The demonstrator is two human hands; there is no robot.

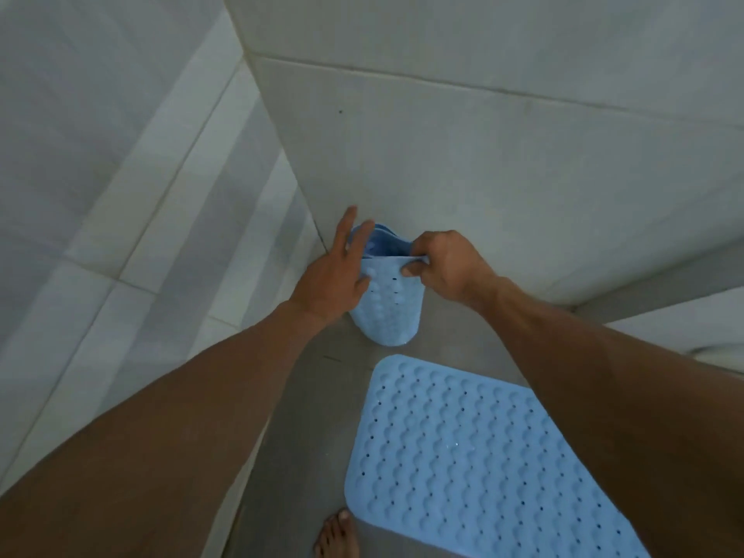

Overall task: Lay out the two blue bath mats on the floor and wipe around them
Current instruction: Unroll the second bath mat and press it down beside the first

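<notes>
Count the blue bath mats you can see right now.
2. One mat lies flat on the floor by the bare foot; the rolled mat stands in the corner, right hand pinching its top edge. None seems hidden.

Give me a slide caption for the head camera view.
Right hand pinches rolled blue mat in corner; left hand open beside it; second mat lies flat.
</notes>
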